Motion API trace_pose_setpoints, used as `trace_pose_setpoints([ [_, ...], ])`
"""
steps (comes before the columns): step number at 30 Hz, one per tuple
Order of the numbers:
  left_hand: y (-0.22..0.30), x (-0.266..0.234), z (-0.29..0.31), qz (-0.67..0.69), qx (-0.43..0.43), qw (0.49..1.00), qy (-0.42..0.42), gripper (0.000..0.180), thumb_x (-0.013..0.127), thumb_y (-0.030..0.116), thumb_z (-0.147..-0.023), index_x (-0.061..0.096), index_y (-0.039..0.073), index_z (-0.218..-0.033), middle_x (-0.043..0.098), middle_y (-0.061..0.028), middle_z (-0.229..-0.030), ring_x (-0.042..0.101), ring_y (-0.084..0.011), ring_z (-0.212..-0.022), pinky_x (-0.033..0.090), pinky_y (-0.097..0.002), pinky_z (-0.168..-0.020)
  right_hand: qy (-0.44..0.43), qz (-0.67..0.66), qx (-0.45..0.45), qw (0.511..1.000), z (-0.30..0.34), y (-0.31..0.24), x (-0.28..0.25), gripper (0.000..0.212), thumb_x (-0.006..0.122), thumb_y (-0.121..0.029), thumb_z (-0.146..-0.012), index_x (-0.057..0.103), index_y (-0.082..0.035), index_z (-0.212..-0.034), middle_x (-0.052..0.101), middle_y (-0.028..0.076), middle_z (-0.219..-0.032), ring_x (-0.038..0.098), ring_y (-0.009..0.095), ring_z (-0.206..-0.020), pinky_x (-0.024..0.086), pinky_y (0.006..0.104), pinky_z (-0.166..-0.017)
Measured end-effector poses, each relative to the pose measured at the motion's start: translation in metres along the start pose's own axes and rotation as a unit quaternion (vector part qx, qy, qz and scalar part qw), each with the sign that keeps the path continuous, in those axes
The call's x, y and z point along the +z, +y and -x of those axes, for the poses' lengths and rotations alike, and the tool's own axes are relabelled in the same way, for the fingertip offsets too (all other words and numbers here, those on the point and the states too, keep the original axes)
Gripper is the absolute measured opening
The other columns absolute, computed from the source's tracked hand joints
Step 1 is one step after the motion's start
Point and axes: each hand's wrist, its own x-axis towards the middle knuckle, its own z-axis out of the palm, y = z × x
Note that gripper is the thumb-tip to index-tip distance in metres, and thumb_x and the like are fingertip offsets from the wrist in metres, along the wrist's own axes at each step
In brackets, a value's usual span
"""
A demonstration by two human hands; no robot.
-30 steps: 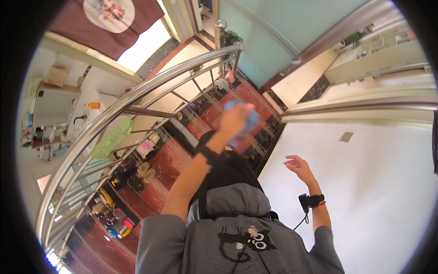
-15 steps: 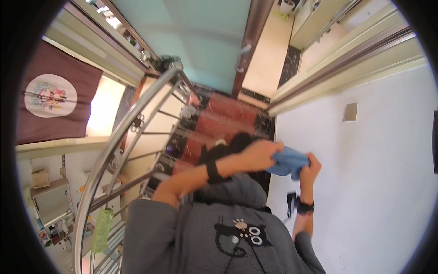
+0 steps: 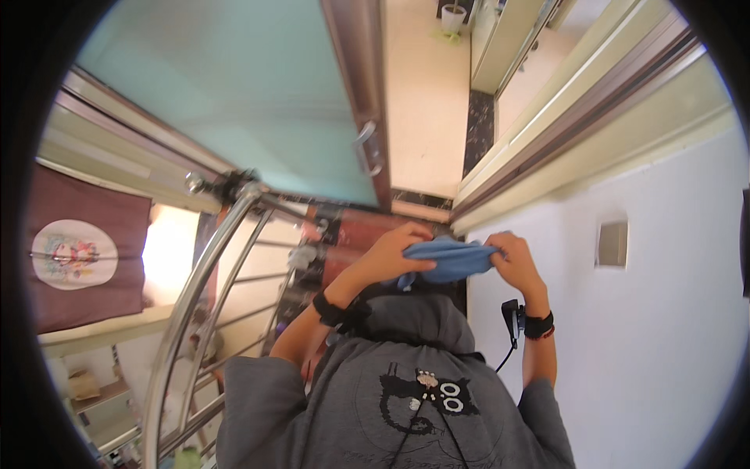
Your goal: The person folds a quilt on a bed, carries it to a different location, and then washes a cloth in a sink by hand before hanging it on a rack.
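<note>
A blue cloth (image 3: 457, 259) is stretched sideways between my two hands, in front of my body and over the red stair treads. My left hand (image 3: 394, 254) grips its left end, thumb below and fingers above. At the right end, my right hand (image 3: 512, 258) pinches the cloth between thumb and bent fingers. Some of the fabric hangs below the left hand. Both wrists wear black bands, and a small black device with a cord is fixed at the right one.
A metal stair railing (image 3: 191, 313) curves along my left. Ahead stands a teal door (image 3: 234, 102) with a metal handle (image 3: 366, 137). The white wall (image 3: 664, 328) with a switch plate (image 3: 612, 244) rises close on my right. Red and black steps (image 3: 355, 238) lie below.
My hands have moved apart, pulling the bunched cloth out wider. The left hand shifted left and the right slightly up. The door now appears nearer and further left.
</note>
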Motion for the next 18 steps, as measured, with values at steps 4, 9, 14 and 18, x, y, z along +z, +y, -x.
trace_pose_setpoints([
  [4, -0.063, 0.022, -0.083, 0.138, -0.118, 0.983, -0.017, 0.024, 0.071, 0.016, -0.068, 0.061, 0.002, -0.085, 0.060, -0.0093, -0.094, 0.057, -0.0176, -0.081, 0.044, -0.0316, -0.072, -0.088, -0.027, 0.093, 0.991, -0.059, 0.077, 0.001, 0.014, 0.047, -0.007, -0.068, 0.055, 0.000, -0.077, 0.049, 0.018, -0.060, 0.050, 0.028, -0.055, 0.041, 0.0334, -0.054],
  [9, -0.069, 0.027, -0.152, 0.110, -0.112, 0.988, 0.013, 0.032, 0.068, 0.015, -0.070, 0.054, 0.003, -0.095, 0.061, -0.0118, -0.080, 0.058, -0.0225, -0.075, 0.044, -0.0311, -0.070, -0.100, -0.236, 0.193, 0.947, -0.081, 0.157, 0.010, 0.025, 0.047, -0.006, -0.072, 0.057, 0.000, -0.094, 0.056, 0.005, -0.067, 0.047, 0.009, -0.058, 0.039, 0.0230, -0.054],
  [14, -0.159, 0.020, -0.222, 0.053, -0.098, 0.994, 0.021, 0.044, 0.069, 0.024, -0.070, 0.047, 0.010, -0.106, 0.062, -0.0144, -0.084, 0.060, -0.0314, -0.081, 0.046, -0.0361, -0.071, -0.097, -0.285, 0.189, 0.935, -0.175, 0.201, 0.029, 0.027, 0.049, -0.008, -0.075, 0.057, -0.001, -0.100, 0.058, 0.003, -0.081, 0.052, 0.008, -0.070, 0.043, 0.0221, -0.062],
  [18, -0.280, 0.076, -0.246, -0.094, -0.160, 0.982, -0.037, 0.069, 0.074, 0.038, -0.060, 0.040, 0.010, -0.113, 0.062, -0.0187, -0.085, 0.060, -0.0363, -0.083, 0.047, -0.0394, -0.071, -0.148, -0.110, 0.159, 0.970, -0.202, 0.332, 0.146, 0.028, 0.051, -0.019, -0.075, 0.060, 0.001, -0.091, 0.062, 0.015, -0.082, 0.059, 0.022, -0.074, 0.046, 0.0296, -0.067],
])
